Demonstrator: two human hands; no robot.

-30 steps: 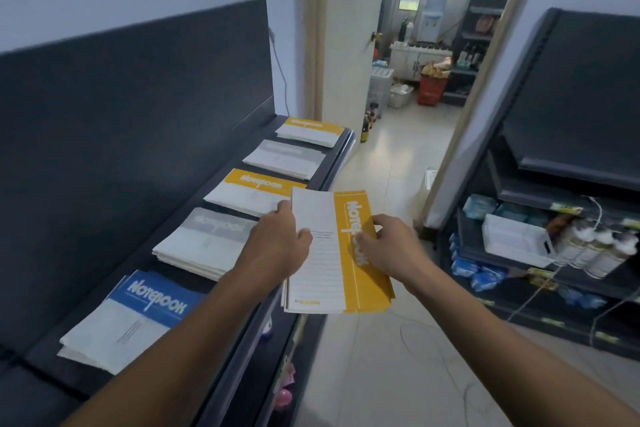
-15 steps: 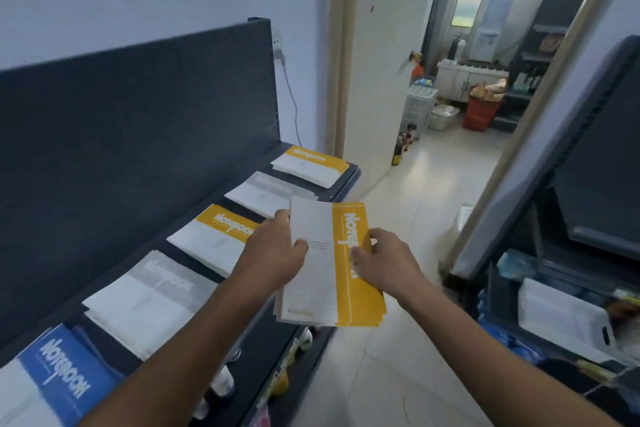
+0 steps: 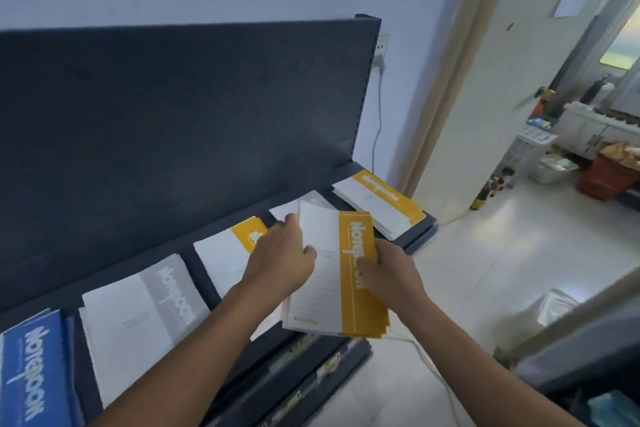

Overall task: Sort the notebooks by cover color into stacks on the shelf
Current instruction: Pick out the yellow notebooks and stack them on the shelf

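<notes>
Nearest the person, well out to the left of the left hand [image 3: 280,260], lies a blue stack [image 3: 34,367], and closer in on that same side a grey stack [image 3: 149,315]. Both hands clasp a bundle of yellow notebooks [image 3: 353,274]. The left hand pinches its white edge with the thumb on top, and the right hand [image 3: 391,274] curls its fingers round the yellow edge.

The bundle hangs above the front lip of the shelf [image 3: 419,234], and its near corner is fanned. If either grip loosens, I'd expect loose copies to slide out and drop to the floor [image 3: 485,288].

Just beyond the left hand's knuckles sits a yellow stack [image 3: 228,253]. Past the bundle's far edge is a pale stack [image 3: 294,210], and further off a far yellow stack [image 3: 381,204]. Setting the bundle straight down ahead risks landing yellow on pale.
</notes>
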